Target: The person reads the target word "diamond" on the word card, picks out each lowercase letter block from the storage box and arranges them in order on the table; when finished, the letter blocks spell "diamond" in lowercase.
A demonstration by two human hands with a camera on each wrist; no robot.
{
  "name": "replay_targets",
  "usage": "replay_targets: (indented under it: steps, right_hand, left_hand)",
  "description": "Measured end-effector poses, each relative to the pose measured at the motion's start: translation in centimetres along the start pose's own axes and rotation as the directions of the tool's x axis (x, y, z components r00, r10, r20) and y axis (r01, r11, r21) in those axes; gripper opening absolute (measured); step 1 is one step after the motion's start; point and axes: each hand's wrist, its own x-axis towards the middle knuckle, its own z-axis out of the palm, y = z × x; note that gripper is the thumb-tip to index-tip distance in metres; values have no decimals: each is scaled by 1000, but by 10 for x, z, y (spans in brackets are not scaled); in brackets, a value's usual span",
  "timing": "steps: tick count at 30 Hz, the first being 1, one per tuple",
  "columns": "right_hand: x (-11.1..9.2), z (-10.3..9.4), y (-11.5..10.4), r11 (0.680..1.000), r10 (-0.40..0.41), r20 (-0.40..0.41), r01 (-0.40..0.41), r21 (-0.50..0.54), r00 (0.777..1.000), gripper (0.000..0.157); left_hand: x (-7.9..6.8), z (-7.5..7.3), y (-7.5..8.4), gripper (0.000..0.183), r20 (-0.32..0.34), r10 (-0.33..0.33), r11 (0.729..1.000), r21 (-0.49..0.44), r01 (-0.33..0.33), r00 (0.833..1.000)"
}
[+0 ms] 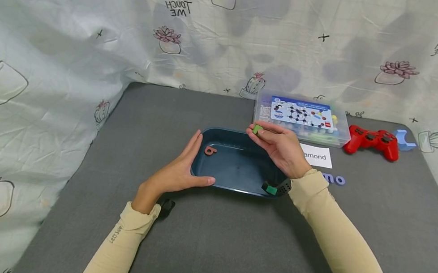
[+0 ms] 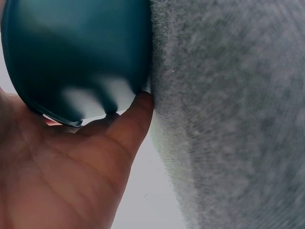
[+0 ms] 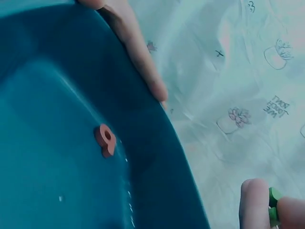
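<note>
A dark blue tray [image 1: 236, 161] lies on the grey table, and my left hand [image 1: 176, 170] is against its left end. The fingers extend along the tray's left side, with the thumb at the front rim. My right hand [image 1: 279, 145] is over the tray's back right part and pinches a small green plastic letter [image 1: 258, 129] between thumb and fingers. Most of the letter is covered by the fingertips in the right wrist view. Inside the tray, near its left wall, is a coral-coloured letter [image 3: 106, 140] with a round hole.
A clear plastic box [image 1: 300, 132] with a molecule-model label stands behind the tray. A white card [image 1: 318, 156] ending in "amond" and purple letters [image 1: 333, 179] lie to the right. Farther right are a red game controller [image 1: 371, 142] and a light-blue plastic piece [image 1: 404, 140].
</note>
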Motion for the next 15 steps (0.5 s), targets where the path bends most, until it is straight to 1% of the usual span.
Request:
replay_targets:
  steps: [5, 7, 11, 15]
  right_hand:
    - [-9, -11, -10, 999, -10, 2, 10, -32, 1000, 31]
    - [-12, -15, -13, 998, -15, 7, 15, -66, 1000, 32]
    - [-18, -23, -18, 983, -31, 2, 30, -182, 1000, 43]
    - [-25, -34, -21, 949, -51, -17, 44, -313, 999, 53]
  left_hand:
    - [1, -1, -1, 131, 2, -8, 1000, -3, 8, 1000]
    - [1, -1, -1, 131, 1, -2, 1000, -8, 2, 1000]
    - [1, -2, -1, 130, 0, -2, 1000, -11, 2, 1000]
    - [1, -2, 0, 130, 6, -8, 1000, -6, 8, 1000]
